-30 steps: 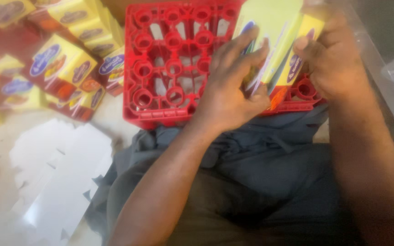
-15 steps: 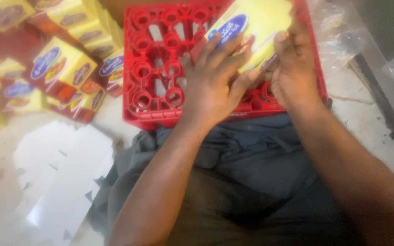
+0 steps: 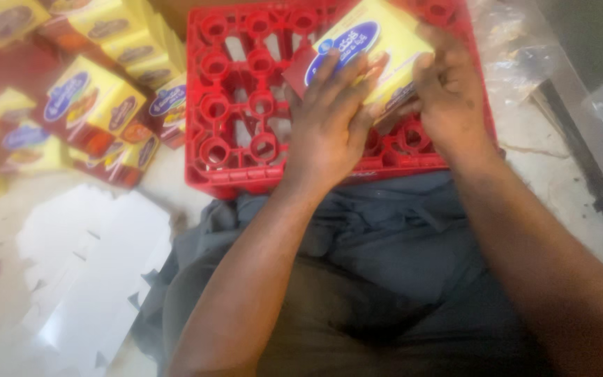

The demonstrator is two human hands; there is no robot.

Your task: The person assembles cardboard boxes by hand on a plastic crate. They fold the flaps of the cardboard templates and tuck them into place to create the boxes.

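In the upper middle of the frame a yellow carton with a blue oval label and a red edge lies tilted over a red plastic crate, and both of the person's hands are on it. The left hand lies flat across the carton's lower left part, its fingers stretched out long and close together, pressing on the face rather than curled around it; the thumb is hidden, so how far it wraps under cannot be told. The right hand holds the carton's right edge, fingers bent inward over the side and closed on it, the fingertips partly blurred. The crate shows rows of round sockets and sits just above the person's lap, its near edge touching the grey cloth of the clothing that fills the lower middle of the frame. In the upper left a heap of like yellow cartons lies beside the crate, some touching its left wall. In the lower left, flat white card blanks lie spread on the pale floor. At the upper right a crumpled clear plastic sheet lies just beside the crate.
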